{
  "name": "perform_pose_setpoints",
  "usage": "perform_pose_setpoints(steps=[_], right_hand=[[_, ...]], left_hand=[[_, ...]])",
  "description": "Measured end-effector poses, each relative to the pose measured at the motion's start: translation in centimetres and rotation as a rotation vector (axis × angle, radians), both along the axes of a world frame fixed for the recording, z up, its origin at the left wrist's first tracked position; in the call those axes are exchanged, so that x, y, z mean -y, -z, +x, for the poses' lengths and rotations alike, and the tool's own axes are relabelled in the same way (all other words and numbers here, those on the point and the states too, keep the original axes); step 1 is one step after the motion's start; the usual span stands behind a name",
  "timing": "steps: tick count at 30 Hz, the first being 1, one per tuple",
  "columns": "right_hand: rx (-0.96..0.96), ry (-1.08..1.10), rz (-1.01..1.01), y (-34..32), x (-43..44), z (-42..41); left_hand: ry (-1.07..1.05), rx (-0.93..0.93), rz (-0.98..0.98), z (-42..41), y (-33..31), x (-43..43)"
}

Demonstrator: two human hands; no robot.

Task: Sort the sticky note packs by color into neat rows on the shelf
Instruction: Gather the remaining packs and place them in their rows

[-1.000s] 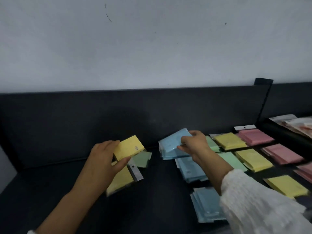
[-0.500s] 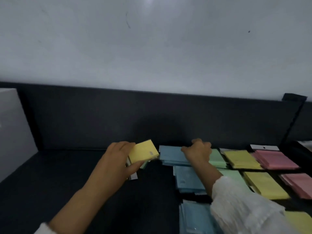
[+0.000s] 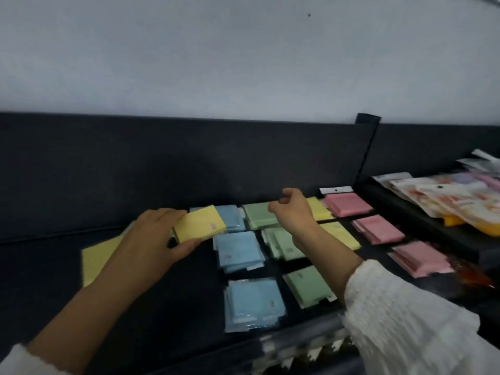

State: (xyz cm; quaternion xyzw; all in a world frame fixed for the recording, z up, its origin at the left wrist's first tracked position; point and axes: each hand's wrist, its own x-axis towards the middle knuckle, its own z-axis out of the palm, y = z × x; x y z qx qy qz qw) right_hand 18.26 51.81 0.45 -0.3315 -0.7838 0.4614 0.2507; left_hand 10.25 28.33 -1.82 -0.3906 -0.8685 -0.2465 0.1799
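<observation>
Left hand [image 3: 159, 234] is gripping a yellow pack [image 3: 199, 224] between thumb and fingers, above the shelf [image 3: 162, 307], just left of the blue column [image 3: 238, 250]. Right hand [image 3: 293, 211] is hovering over the green packs [image 3: 258, 216], fingers loosely curled, empty. Likely best: carrying it across to the yellow column [image 3: 341, 235] and laying it square, edges aligned.

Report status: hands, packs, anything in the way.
Left hand grips yellow pack. Right hand empty, loosely curled, over back green pack. Right forearm crosses yellow row.
</observation>
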Motion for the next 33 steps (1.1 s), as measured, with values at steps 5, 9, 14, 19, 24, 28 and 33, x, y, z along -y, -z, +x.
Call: perform_pose_setpoints(steps=[5, 9, 14, 19, 24, 28, 33], right_hand=[[-0.054, 0.094, 0.008, -0.6, -2.5, 4.8], [-0.089, 0.179, 0.038, -0.8, -4.1, 8.6], [-0.185, 0.258, -0.066, 0.2, -5.0, 11.9], [-0.250, 0.285, -0.064, 0.2, -8.1, 14.9], [-0.284, 0.233, -0.079, 0.0, -12.5, 17.5], [-0.301, 0.140, -0.115, 0.3, -15.8, 19.2], [-0.291, 0.035, -0.143, 0.8, -18.7, 20.6]], left_hand=[[0.129, 0.035, 0.046, 0.6, -0.5, -2.8], [0.247, 0.055, 0.093, 2.9, -0.7, -5.7], [0.327, 0.063, 0.133, 7.1, -0.4, -9.2], [0.395, 0.013, 0.008, 10.2, -0.8, -13.2], [0.393, 0.077, -0.078, 14.3, 0.1, -18.9], [0.367, 0.114, -0.201, 17.0, 1.5, -22.8], [0.343, 0.183, -0.409, 19.0, 3.1, -25.3]])
